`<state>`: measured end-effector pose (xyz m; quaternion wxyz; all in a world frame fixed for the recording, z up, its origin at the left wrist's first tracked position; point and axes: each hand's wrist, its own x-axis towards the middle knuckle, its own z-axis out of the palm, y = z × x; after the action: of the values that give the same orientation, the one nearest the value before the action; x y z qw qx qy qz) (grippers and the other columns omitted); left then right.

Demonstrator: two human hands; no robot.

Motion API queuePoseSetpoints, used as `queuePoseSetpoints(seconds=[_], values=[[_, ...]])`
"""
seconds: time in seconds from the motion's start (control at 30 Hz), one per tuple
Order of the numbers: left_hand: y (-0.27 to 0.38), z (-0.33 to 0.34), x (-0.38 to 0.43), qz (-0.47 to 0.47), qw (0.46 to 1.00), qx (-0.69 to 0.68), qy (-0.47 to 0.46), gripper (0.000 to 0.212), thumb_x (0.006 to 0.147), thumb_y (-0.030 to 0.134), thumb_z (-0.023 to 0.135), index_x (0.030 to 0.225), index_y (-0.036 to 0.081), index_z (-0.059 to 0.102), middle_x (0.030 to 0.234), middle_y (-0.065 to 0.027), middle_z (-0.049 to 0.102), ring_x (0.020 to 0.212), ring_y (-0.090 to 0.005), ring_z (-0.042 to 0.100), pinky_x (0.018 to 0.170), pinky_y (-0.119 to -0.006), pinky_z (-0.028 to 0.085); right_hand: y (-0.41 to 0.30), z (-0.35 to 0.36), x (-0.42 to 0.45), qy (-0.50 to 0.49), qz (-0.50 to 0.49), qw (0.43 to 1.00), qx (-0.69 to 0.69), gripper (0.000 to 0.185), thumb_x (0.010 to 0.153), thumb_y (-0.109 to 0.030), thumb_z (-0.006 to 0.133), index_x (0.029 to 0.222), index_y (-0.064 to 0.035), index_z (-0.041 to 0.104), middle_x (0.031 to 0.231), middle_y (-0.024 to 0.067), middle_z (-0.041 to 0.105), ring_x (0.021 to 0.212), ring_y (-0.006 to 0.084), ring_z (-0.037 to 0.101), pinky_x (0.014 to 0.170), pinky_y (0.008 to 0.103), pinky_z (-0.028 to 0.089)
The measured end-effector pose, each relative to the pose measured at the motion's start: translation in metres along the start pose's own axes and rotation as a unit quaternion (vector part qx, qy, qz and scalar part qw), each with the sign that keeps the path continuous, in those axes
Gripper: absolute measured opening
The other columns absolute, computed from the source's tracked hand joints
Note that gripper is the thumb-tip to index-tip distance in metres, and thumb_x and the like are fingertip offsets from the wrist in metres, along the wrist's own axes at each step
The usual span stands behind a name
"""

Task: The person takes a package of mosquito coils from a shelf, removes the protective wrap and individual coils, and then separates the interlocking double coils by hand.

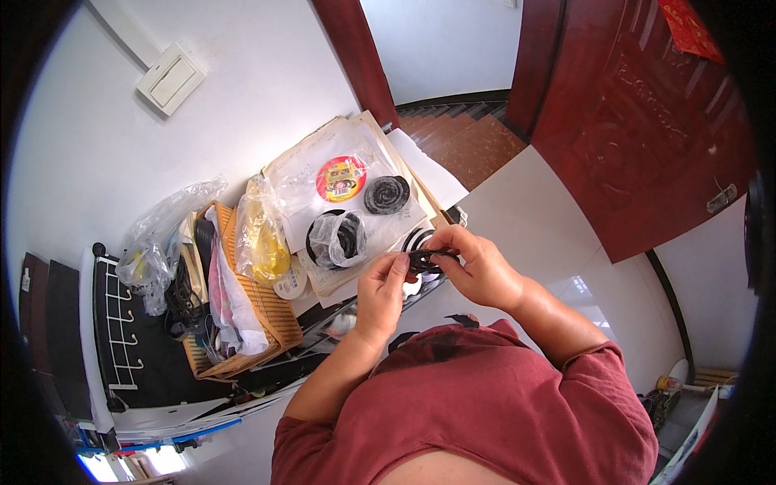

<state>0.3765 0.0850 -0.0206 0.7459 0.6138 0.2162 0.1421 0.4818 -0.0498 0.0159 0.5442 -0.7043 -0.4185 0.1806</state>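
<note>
Between my two hands, near the papers' lower right corner, is a dark coiled piece [424,262] that looks like part of a mosquito coil. My left hand [383,291] pinches its left side with thumb and fingertips. On its right side, my right hand [479,267] grips it. Black spiral coils lie on the paper stack [291,163]: one dark coil [387,194] is bare, another [324,236] is partly covered by crumpled clear plastic [350,257]. A spiral [417,240] shows partly behind my right hand. A round red and yellow label [341,179] lies beside them.
At left, a wicker basket [285,321] holds cloths, cords and other items, with a yellow item in a clear bag [267,248] beside it. A white metal hook rack [121,321] lies further left. Beyond the table are a red door [612,121] and descending stairs [467,142].
</note>
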Motion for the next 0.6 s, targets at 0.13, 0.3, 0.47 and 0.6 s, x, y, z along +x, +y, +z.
queuePoseSetpoints(seconds=[0.13, 0.3, 0.47, 0.6], values=[[0.002, 0.000, 0.002, -0.008, 0.999, -0.034, -0.003, 0.023, 0.088, 0.019, 0.049, 0.089, -0.002, 0.058, 0.074, -0.0037, 0.057, 0.064, -0.0085, 0.052, 0.060, -0.022, 0.045, 0.007, 0.000, 0.000, 0.001, -0.054, 0.998, 0.021, 0.016, 0.078, -0.001, 0.054, 0.092, -0.0037, 0.048, 0.085, 0.0124, 0.059, 0.080, 0.0276, 0.060, 0.068, 0.0321, 0.047], [0.001, -0.004, 0.005, -0.063, 0.985, -0.160, 0.015, 0.024, 0.088, 0.019, 0.047, 0.089, -0.002, 0.059, 0.078, -0.0063, 0.060, 0.064, -0.0106, 0.056, 0.058, -0.023, 0.047, 0.010, 0.002, -0.002, 0.002, -0.057, 0.982, 0.180, 0.012, 0.081, -0.002, 0.052, 0.092, -0.0031, 0.048, 0.083, 0.0054, 0.058, 0.078, 0.0188, 0.058, 0.071, 0.0269, 0.046], [-0.002, -0.002, 0.004, -0.056, 0.988, -0.143, -0.016, 0.025, 0.090, 0.019, 0.043, 0.092, -0.001, 0.057, 0.084, -0.0081, 0.061, 0.070, -0.0132, 0.059, 0.061, -0.026, 0.050, 0.008, -0.003, 0.007, 0.065, 0.130, 0.898, 0.414, 0.013, 0.078, -0.004, 0.058, 0.089, -0.0024, 0.051, 0.081, -0.0007, 0.054, 0.073, 0.0080, 0.051, 0.068, 0.0196, 0.042], [-0.003, 0.004, 0.001, -0.056, 0.983, -0.165, -0.064, 0.028, 0.091, 0.023, 0.040, 0.100, 0.001, 0.053, 0.092, -0.0088, 0.060, 0.078, -0.0148, 0.059, 0.064, -0.030, 0.052, 0.015, 0.006, 0.012, 0.103, 0.118, 0.966, 0.205, 0.015, 0.077, -0.005, 0.061, 0.089, -0.0042, 0.052, 0.080, -0.0027, 0.053, 0.070, 0.0052, 0.048, 0.066, 0.0179, 0.040]])
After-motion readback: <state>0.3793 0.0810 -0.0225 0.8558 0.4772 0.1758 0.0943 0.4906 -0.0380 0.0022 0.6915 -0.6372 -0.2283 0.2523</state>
